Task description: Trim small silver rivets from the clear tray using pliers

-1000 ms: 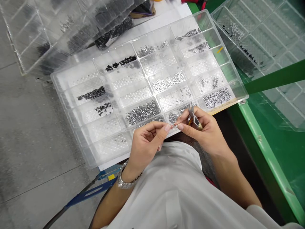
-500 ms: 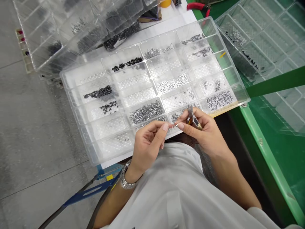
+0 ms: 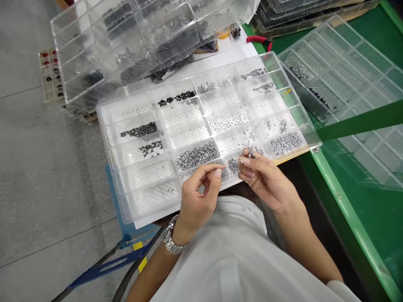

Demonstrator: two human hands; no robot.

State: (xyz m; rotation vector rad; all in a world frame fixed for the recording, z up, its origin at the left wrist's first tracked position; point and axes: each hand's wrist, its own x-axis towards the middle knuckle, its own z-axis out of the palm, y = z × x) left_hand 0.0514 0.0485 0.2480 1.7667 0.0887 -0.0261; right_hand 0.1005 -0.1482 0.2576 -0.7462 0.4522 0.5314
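A clear compartment tray (image 3: 185, 138) holds small metal and black parts. Over its front edge is my left hand (image 3: 201, 188), thumb and forefinger closed together at the tips; whether a tiny part sits between them is too small to tell. To its right, my right hand (image 3: 267, 176) is closed on a small tool, mostly hidden by the fingers, with its metal tip (image 3: 251, 153) showing. A tiny silvery piece shows at the right thumb tip. The two hands are apart. Silver screws (image 3: 197, 156) lie in a compartment near my left hand.
Stacked clear boxes (image 3: 126, 46) stand at the back left. Red-handled pliers (image 3: 260, 39) lie behind the tray. More clear trays (image 3: 346, 84) rest on the green surface (image 3: 365, 209) at the right, crossed by a green bar (image 3: 362, 115). Dark trays are stacked at the back right.
My hands have separated, and the right has turned so its fingers cover most of the tool. The view has shifted, showing more of the back.
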